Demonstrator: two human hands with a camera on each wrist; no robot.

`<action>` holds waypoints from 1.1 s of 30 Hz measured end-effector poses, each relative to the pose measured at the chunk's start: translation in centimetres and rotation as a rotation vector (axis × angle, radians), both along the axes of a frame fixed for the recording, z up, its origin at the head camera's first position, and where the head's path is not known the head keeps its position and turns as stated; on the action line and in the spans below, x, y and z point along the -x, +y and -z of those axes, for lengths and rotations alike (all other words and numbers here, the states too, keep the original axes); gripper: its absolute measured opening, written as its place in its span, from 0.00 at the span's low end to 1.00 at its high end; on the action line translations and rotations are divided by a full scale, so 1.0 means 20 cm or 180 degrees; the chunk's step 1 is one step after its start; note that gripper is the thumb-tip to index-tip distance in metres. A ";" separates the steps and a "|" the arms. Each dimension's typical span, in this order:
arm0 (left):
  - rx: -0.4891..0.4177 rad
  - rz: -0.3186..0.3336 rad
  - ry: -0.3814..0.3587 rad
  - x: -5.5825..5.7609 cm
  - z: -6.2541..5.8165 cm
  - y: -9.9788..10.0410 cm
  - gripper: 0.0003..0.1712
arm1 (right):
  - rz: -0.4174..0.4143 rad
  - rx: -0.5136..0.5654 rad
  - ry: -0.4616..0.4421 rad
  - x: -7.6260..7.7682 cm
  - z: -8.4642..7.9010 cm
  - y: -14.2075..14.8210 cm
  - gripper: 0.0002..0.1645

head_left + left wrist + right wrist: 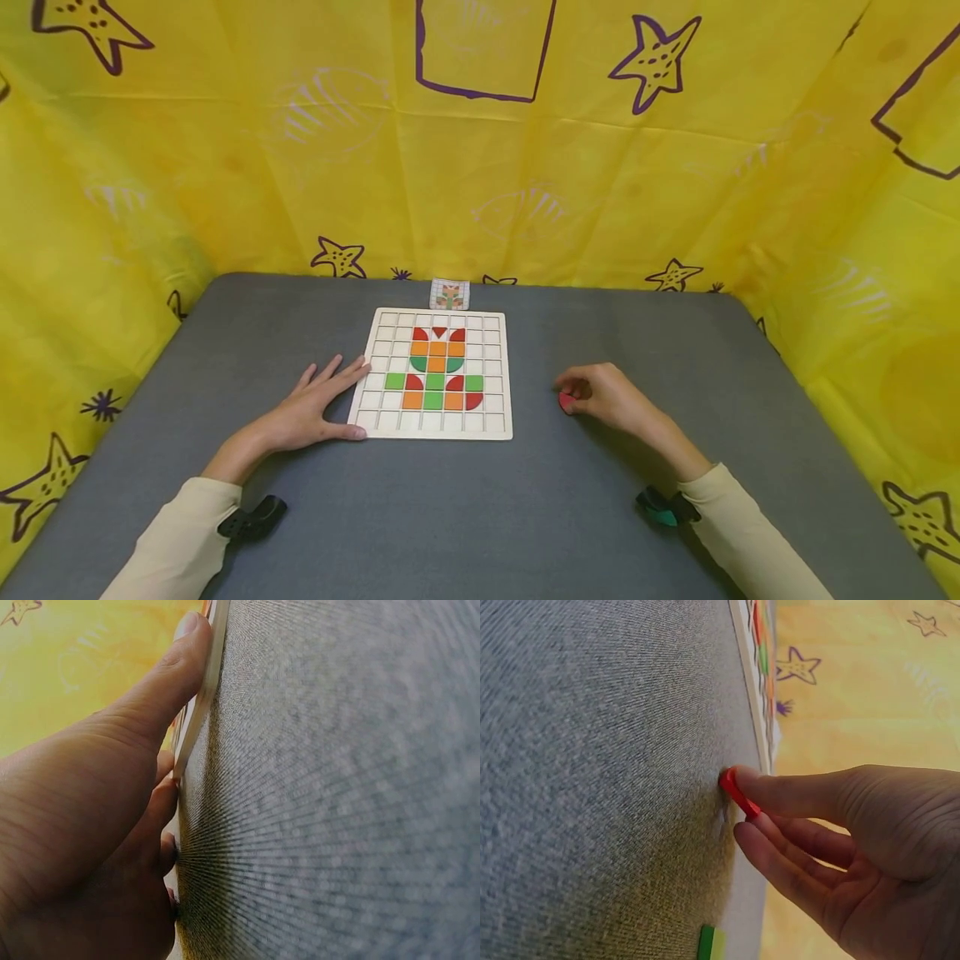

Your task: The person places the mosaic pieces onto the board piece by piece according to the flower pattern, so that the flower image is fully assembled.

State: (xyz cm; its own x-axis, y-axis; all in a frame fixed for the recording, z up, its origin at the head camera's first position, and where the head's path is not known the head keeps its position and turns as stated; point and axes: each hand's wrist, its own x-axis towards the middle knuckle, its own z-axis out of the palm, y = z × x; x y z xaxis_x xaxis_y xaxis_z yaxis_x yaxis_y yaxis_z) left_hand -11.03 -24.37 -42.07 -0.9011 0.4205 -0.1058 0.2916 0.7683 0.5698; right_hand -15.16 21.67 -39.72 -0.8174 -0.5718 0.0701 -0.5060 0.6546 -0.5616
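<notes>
A square wooden grid board (pixel 495 423) lies on the table, bearing a figure of red, orange and green tiles. My left hand (pixel 307 414) is spread at the board's left side, fingertips on that edge and thumb at the near left corner. In the left wrist view, the thumb (pixel 169 682) lies along the board's edge. Right of the board, my right hand (pixel 618 402) pinches a small red tile (pixel 739 793) between thumb and fingers, close over the table. Much of that tile's face is hidden by the fingers.
A small pattern card (pixel 450 294) with a similar figure lies behind the board. In the right wrist view, a green tile (pixel 710 943) rests on the grey table (pixel 480 517) near the right hand. A yellow curtain (pixel 570 167) with starfish drawings surrounds the table's back and sides.
</notes>
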 end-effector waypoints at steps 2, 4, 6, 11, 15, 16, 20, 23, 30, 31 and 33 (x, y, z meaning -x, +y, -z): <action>-0.0014 -0.0006 -0.0020 0.00 0.00 0.00 0.60 | -0.0011 -0.0013 0.0032 0.00 0.00 -0.01 0.16; -0.0023 -0.0010 -0.0023 0.00 0.00 0.00 0.60 | -0.0034 -0.0019 0.0052 0.00 -0.01 -0.02 0.16; -0.0025 -0.0014 -0.0016 0.00 -0.01 0.00 0.60 | -0.0065 -0.0016 0.0066 0.01 -0.01 -0.03 0.16; 0.0014 -0.0017 -0.0004 0.00 0.00 0.00 0.60 | -0.0134 -0.0013 0.0070 0.01 -0.02 -0.05 0.16; 0.0042 -0.0009 -0.0017 0.00 0.00 0.00 0.61 | -0.0212 0.0002 0.0076 0.02 -0.03 -0.07 0.16; 0.0040 -0.0002 -0.0016 0.00 0.00 0.00 0.61 | -0.0225 0.0004 0.0077 0.02 -0.04 -0.08 0.16; 0.0037 0.0019 -0.0025 0.01 -0.01 0.00 0.61 | -0.0255 -0.0013 0.0116 0.03 -0.06 -0.12 0.16; 0.0045 0.0025 -0.0033 0.01 -0.01 0.00 0.61 | -0.0274 -0.0040 0.0139 0.05 -0.08 -0.16 0.16; 0.0088 0.0044 -0.0044 0.01 -0.02 0.01 0.61 | -0.0337 -0.0034 0.0053 0.07 -0.09 -0.26 0.16; 0.0093 0.0052 -0.0038 0.00 -0.03 0.01 0.61 | -0.0347 -0.0034 0.0050 0.07 -0.10 -0.28 0.16; 0.0107 0.0067 -0.0013 0.00 -0.03 0.00 0.61 | -0.0394 -0.0016 0.0055 0.07 -0.10 -0.32 0.16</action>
State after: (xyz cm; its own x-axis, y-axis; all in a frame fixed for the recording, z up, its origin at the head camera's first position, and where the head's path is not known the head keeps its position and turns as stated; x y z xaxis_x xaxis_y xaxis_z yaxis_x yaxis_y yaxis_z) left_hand -11.07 -24.35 -41.54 -0.8916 0.4356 -0.1239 0.3057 0.7807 0.5450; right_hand -16.65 15.33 -37.73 -0.7393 -0.6685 0.0804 -0.5926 0.5894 -0.5490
